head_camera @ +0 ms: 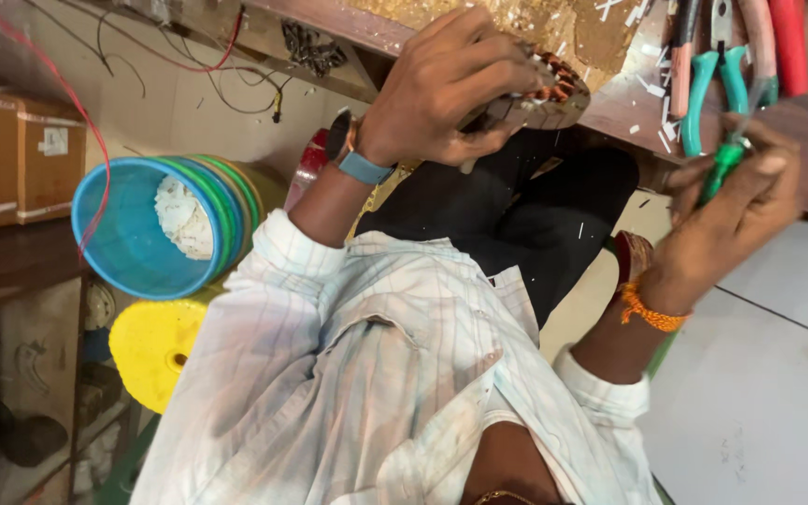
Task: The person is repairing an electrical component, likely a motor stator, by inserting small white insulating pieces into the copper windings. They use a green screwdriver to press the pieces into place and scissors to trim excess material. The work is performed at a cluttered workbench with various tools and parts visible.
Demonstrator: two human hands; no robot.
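at the counter [609, 103] edge your left hand [441, 89] grips the stator [539, 93], fingers wrapped over its rim. it looks heavy and rigid, but the copper windings seem fragile, so hold the steel core. your right hand [731, 210] pinches a green-handled tool [726, 159].

Illumination is soft, even daylight without hard glare; the pale shirt [394, 374] and the white panel [768, 374] at lower right read brightest, while the dark trousers [535, 215] and the shelf recess [30, 411] at lower left fall into shadow with little detail. Focus is moderate at centre. The shelf contents at lower left are soft, and the frame is rotated, with slight wide-angle stretch at the edges.
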